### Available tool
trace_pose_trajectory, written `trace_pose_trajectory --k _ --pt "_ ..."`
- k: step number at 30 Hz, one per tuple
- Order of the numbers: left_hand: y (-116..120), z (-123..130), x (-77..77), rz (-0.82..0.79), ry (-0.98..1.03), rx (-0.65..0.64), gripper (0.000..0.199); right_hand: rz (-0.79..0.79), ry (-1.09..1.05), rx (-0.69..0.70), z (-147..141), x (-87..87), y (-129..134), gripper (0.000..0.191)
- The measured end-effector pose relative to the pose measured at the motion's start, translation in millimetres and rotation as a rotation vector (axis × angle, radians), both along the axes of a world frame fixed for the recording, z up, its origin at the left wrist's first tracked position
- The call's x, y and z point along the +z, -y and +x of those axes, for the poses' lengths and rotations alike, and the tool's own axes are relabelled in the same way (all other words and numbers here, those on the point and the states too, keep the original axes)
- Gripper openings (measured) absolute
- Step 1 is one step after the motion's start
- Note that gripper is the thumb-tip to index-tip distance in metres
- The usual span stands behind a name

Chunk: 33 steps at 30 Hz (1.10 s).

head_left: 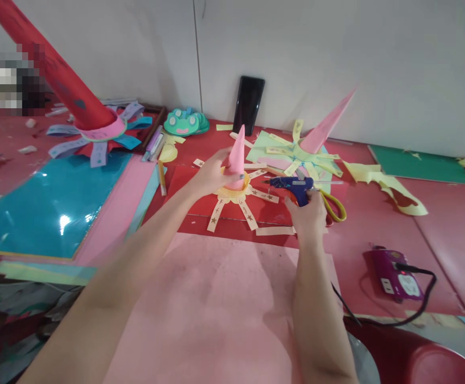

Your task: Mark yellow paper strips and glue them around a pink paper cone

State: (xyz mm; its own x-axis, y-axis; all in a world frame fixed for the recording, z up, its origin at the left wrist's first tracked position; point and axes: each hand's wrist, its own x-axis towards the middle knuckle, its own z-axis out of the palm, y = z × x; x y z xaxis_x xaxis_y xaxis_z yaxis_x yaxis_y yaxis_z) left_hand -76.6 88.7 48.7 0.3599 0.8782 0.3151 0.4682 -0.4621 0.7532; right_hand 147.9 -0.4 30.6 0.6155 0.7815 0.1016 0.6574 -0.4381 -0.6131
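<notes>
My left hand (212,176) is closed around the lower part of a small pink paper cone (238,152). The cone stands upright inside a yellow scalloped paper ring (232,196), from which cream paper strips (218,214) with letters and stars spread outward. Gripped in my right hand (309,214) is a blue hot glue gun (292,183), its nozzle pointing left toward the ring, a short way apart from it. A glue stick (330,182) sticks out of its back. Scissors with a yellow handle (338,207) lie just beyond my right hand.
Behind, another pink cone (326,125) leans in a strip-edged ring. A black phone (249,104) rests against the wall. At left stand a tall red paper cone (72,88) and a blue sheet (44,208). A purple power adapter (394,274) with a cable lies right.
</notes>
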Motion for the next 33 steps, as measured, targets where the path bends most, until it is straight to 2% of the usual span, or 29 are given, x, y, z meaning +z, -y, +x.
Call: trace_pose_trajectory --k 2,5,10,17,20,25,27,28,30,33 --pt "0 -1 0.7 -0.084 -0.066 -0.043 0.042 0.003 -0.001 0.001 0 -0.4 0 0.043" --pt "0 1 1.3 -0.101 -0.059 0.032 0.04 0.002 -0.006 -0.003 0 -0.6 -1 0.043" --pt "1 9 3.7 -0.018 -0.029 0.192 0.035 0.014 -0.009 -0.003 1 -0.9 -1 0.043" --pt "8 13 8.8 0.099 0.043 0.255 0.028 0.065 -0.017 -0.012 2 -2.2 -1 0.042" --pt "6 10 21.3 0.209 0.111 0.282 0.03 0.079 -0.022 -0.013 2 -1.2 -1 0.04" --pt "2 -2 58.9 0.394 0.134 0.318 0.032 0.117 -0.043 -0.037 2 -1.0 -2 0.039" --pt "1 -3 65.0 0.401 0.127 0.323 0.031 0.158 -0.053 -0.046 2 -1.3 -2 0.039" --pt "1 -3 63.1 0.383 0.114 0.333 0.032 0.18 -0.056 -0.053 3 -1.1 -2 0.038" --pt "0 1 48.9 0.313 0.06 0.354 0.033 0.212 -0.06 -0.073 2 -0.2 -2 0.039" --pt "-1 8 12.5 0.199 0.002 0.342 0.043 0.209 -0.075 -0.098 2 0.6 -3 0.04"
